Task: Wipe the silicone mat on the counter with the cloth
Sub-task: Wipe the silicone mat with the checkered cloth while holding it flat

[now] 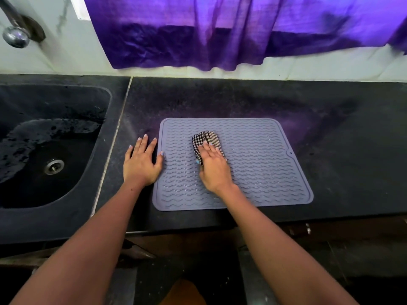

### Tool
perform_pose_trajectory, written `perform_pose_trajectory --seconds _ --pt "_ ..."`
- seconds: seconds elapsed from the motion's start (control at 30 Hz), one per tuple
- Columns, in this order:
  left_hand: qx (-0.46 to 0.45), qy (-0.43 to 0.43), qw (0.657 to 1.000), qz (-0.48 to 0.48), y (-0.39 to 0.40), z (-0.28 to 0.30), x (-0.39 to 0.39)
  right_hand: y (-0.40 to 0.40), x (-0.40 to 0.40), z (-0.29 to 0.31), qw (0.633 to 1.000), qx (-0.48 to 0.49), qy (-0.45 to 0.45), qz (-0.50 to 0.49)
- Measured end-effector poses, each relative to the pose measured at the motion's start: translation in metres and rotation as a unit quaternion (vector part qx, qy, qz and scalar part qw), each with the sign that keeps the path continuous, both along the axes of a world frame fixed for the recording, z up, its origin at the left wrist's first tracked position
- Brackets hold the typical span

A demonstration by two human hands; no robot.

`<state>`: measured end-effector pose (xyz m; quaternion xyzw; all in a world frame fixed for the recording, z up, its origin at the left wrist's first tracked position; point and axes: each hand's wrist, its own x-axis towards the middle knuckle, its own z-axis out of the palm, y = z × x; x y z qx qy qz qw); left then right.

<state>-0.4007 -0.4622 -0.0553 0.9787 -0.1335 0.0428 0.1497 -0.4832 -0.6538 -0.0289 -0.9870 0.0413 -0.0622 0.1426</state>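
While the one grey mat [259, 164] lay flat at the centre of the frame on the dark worktop [330, 119], its long side running left to right, the right hand [213, 167] pressed straight fingers [209, 148] on the single checked cloth [206, 139], bunched on the mat's middle-left. The left hand [141, 161] rested flat and spread just left of the mat, thumb touching its edge. One sink [50, 150] sat at left.

Right hand [212, 167] presses cloth [207, 139] on mat [264, 164]; left hand [141, 164] flat at mat's edge
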Motion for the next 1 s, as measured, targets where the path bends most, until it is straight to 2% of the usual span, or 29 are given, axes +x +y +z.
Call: perform_pose_trajectory --seconds 0.1,0.17,0.2,0.27,0.3,0.33,0.4,0.47,0.53,0.6,0.67,0.8,0.87,0.9,0.93,0.97,1.0 --pt "0.004 0.005 1.0 -0.002 0.0 0.0 0.0 -0.009 -0.002 0.012 0.996 0.086 0.017 0.013" --pt "0.001 0.008 1.0 -0.002 0.001 0.001 0.0 -0.013 0.0 0.023 0.965 0.257 0.031 -0.041" --pt "0.0 0.007 1.0 -0.004 0.001 0.001 0.0 -0.017 0.004 0.031 0.916 0.387 0.025 -0.099" --pt "-0.001 0.006 1.0 -0.004 0.001 0.001 0.0 -0.029 0.014 0.048 0.758 0.612 -0.049 -0.222" --pt "-0.002 0.006 1.0 -0.003 0.001 0.002 0.0 -0.039 0.018 0.053 0.717 0.635 -0.095 -0.273" --pt "-0.002 0.006 1.0 -0.003 0.001 0.002 0.001 -0.047 0.02 0.06 0.725 0.608 -0.125 -0.299" --pt "-0.001 0.01 1.0 -0.003 0.001 0.002 0.001 -0.055 0.015 0.066 0.829 0.467 -0.144 -0.273" --pt "0.0 0.01 1.0 -0.004 0.001 0.001 0.0 -0.051 0.006 0.061 0.925 0.311 -0.09 -0.198" --pt "-0.001 0.008 1.0 -0.004 0.001 0.001 0.001 -0.039 -0.001 0.039 0.977 0.17 0.002 -0.126" --pt "0.002 0.009 1.0 -0.004 0.001 0.0 0.001 -0.03 -0.006 0.012 0.996 0.025 0.05 -0.072" --pt "0.004 0.009 1.0 -0.003 0.001 -0.001 0.001 -0.031 -0.004 0.0 0.997 -0.006 0.039 -0.066" --pt "0.003 0.01 1.0 -0.002 0.001 0.001 0.001 -0.044 -0.003 0.005 0.998 0.042 0.026 -0.031" --pt "0.004 0.011 1.0 -0.003 0.001 0.001 0.001 -0.048 -0.002 0.013 0.993 0.112 0.038 -0.032" --pt "0.004 0.012 1.0 -0.005 0.001 0.001 0.001 -0.05 -0.001 0.017 0.982 0.176 0.036 -0.054" --pt "0.004 0.013 1.0 -0.005 0.002 0.0 0.001 -0.053 0.003 0.022 0.954 0.279 0.024 -0.104" --pt "0.004 0.013 1.0 -0.006 0.002 0.001 0.001 -0.056 0.006 0.031 0.896 0.406 -0.018 -0.178" --pt "0.004 0.014 1.0 -0.007 0.002 0.001 0.001 -0.061 0.008 0.04 0.813 0.52 -0.074 -0.253"
